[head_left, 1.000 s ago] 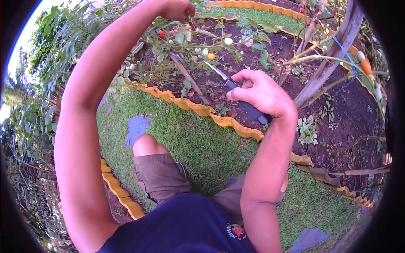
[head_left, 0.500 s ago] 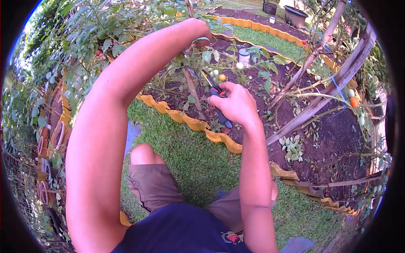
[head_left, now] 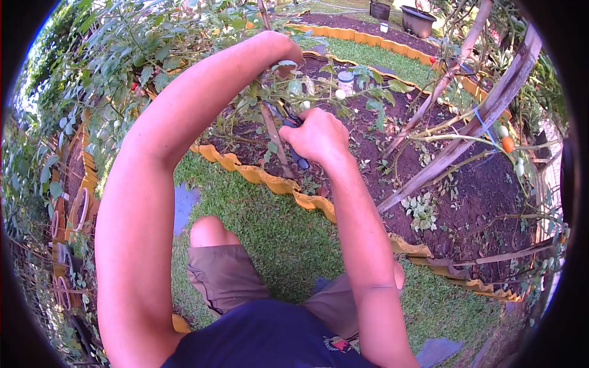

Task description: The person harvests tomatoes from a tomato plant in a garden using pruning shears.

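Note:
My right hand (head_left: 319,136) is closed around a pair of pruning shears (head_left: 299,158) with dark handles. The blades point up into the stems of a tomato plant (head_left: 144,46), beside a thin wooden stake (head_left: 275,136). Pale green tomatoes hang close by, one tomato (head_left: 340,94) just above the hand. My left arm reaches across to the foliage, and the left hand (head_left: 286,69) bends down behind the wrist among the leaves. Its fingers are hidden, so I cannot see what it touches.
Scalloped yellow edging (head_left: 270,178) borders the dark soil bed (head_left: 454,202), with grass (head_left: 270,245) on my side. A thick slanting pole (head_left: 466,135) rises at the right, near an orange tomato (head_left: 508,144). A whitish container (head_left: 345,83) stands in the bed; a dark planter (head_left: 418,21) is farther back.
My right hand has moved left and slightly up with the pruning shears, closer to the stake. An orange tomato seen above it earlier is no longer visible. The left arm is nearly unchanged.

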`<control>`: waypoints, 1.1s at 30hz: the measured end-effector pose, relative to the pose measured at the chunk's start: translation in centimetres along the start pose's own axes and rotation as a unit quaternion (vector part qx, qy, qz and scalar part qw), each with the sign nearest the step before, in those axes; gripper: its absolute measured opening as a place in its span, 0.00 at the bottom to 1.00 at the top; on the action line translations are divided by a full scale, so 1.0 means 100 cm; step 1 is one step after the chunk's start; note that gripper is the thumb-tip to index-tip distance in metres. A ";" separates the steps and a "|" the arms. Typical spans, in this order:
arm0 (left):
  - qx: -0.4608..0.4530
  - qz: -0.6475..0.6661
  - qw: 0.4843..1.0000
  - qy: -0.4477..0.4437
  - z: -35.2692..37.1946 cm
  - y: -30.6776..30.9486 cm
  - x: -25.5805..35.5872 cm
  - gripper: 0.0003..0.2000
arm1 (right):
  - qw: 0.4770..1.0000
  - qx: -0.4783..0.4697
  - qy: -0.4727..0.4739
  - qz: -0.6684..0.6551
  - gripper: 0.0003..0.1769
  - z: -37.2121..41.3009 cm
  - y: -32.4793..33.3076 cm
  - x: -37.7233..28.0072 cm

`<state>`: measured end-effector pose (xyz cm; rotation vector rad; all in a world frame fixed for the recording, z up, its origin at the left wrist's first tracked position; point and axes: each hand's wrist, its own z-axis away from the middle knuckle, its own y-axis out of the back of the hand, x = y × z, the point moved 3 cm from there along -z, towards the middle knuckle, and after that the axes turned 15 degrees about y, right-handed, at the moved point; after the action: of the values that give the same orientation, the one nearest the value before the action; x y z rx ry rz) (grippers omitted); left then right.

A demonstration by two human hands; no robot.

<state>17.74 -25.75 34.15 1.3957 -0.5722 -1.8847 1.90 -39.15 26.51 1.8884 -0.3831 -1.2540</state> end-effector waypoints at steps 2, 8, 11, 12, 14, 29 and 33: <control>0.006 -0.001 1.000 -0.005 0.004 0.000 0.000 0.16 | 1.000 -0.009 -0.002 0.005 0.27 -0.004 -0.001 -0.001; 0.030 -0.013 0.999 -0.025 0.002 -0.003 0.000 0.14 | 0.999 -0.004 0.033 0.017 0.25 -0.008 -0.004 -0.006; 0.062 -0.016 0.998 -0.029 0.009 0.000 0.000 0.13 | 1.000 0.003 0.025 -0.016 0.27 -0.004 -0.006 0.002; 0.086 -0.011 0.996 -0.021 0.017 0.004 -0.001 0.13 | 0.999 -0.002 0.023 -0.023 0.29 0.000 -0.004 0.004; 0.153 0.024 0.988 0.002 0.028 0.017 -0.008 0.12 | 0.999 -0.011 0.021 -0.039 0.32 0.015 0.003 0.008; 0.112 0.517 0.791 -0.309 0.229 -0.057 0.046 0.05 | 0.990 -0.118 -0.078 -0.001 0.26 0.073 0.060 0.086; -0.107 0.508 0.822 -0.233 0.147 -0.171 0.159 0.08 | 0.991 -0.109 -0.077 0.020 0.26 0.067 0.051 0.103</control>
<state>-3.55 -27.60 16.68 0.2797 -1.0411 -1.2812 1.71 -51.90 22.85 1.5991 -0.3485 -1.3611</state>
